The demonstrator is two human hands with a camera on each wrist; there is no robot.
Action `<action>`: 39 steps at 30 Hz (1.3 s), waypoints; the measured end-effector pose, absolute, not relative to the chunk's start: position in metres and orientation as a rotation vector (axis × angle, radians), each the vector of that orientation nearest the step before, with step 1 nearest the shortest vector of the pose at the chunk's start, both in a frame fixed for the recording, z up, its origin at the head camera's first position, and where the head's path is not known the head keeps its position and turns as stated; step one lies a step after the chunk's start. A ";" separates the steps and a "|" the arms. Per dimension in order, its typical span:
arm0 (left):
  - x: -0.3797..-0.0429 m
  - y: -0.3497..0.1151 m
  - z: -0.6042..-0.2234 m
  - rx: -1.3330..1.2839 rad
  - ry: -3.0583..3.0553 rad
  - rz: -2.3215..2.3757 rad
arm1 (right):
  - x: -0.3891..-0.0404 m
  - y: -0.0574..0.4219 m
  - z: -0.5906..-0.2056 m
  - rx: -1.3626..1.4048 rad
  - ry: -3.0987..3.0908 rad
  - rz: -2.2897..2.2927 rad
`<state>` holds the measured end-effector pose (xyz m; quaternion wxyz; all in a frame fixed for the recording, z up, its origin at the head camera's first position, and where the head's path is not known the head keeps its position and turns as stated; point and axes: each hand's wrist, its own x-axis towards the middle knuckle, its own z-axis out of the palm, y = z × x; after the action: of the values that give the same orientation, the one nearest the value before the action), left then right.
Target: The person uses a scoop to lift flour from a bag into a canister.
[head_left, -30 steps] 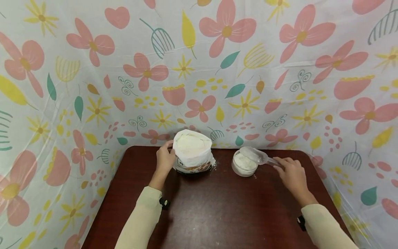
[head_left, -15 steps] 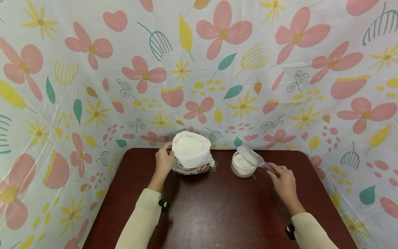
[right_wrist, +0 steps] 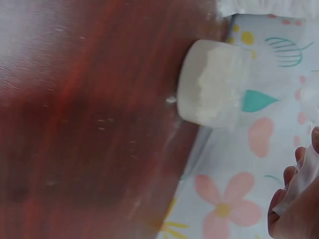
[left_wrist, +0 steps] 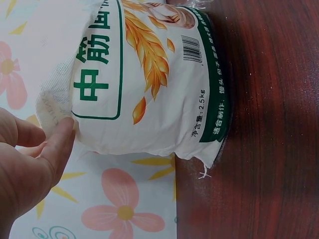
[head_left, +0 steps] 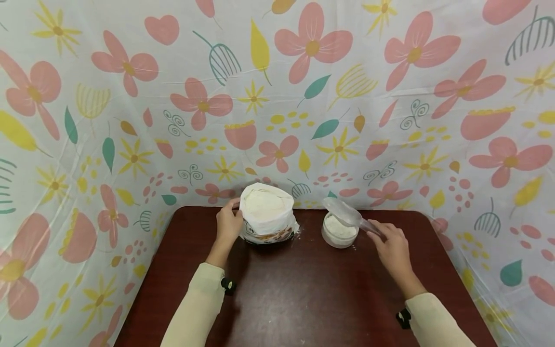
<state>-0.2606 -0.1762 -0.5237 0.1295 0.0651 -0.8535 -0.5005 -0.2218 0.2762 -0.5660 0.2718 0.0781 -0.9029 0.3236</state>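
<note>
At the back of the table stands a white flour bag [head_left: 270, 222] with a rolled-down top, full of pale flour. My left hand [head_left: 229, 225] pinches its rolled rim at the left; the left wrist view shows thumb and fingers [left_wrist: 59, 144] on the cloth edge. To the right is a round clear tub [head_left: 339, 240] heaped with white flour. My right hand [head_left: 391, 248] grips the handle of a clear plastic scoop [head_left: 343, 212], whose bowl hangs tilted over the back of the tub. In the right wrist view the tub [right_wrist: 192, 84] shows flour inside, and the handle [right_wrist: 300, 183] lies among curled fingers.
Spilled flour [head_left: 297, 230] lies beside the bag, with a few specks near the tub. The dark red-brown table [head_left: 303, 294] ends just behind both, where a floral curtain [head_left: 277, 120] hangs. Another stretch of curtain runs along each side.
My right hand has moved left with the scoop, carrying its bowl further over the tub's back left. The left hand stays on the bag's rim.
</note>
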 end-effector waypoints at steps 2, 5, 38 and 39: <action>-0.261 -0.176 -0.523 0.188 -2.479 -1.455 | -0.224 0.274 -0.559 0.225 -2.426 0.865; -0.261 -0.175 -0.521 0.189 -2.478 -1.456 | -0.227 0.271 -0.547 0.256 -2.420 0.844; -0.258 -0.175 -0.520 0.190 -2.483 -1.462 | -0.288 0.215 -0.428 0.831 -2.494 0.499; -0.258 -0.175 -0.521 0.191 -2.482 -1.461 | -0.290 0.213 -0.424 0.849 -2.495 0.481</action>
<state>-0.2584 -0.1754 -0.5206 0.1271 0.0655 -0.8530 -0.5020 -0.2900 0.2126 -0.4245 0.2292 0.3084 -0.9065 0.1749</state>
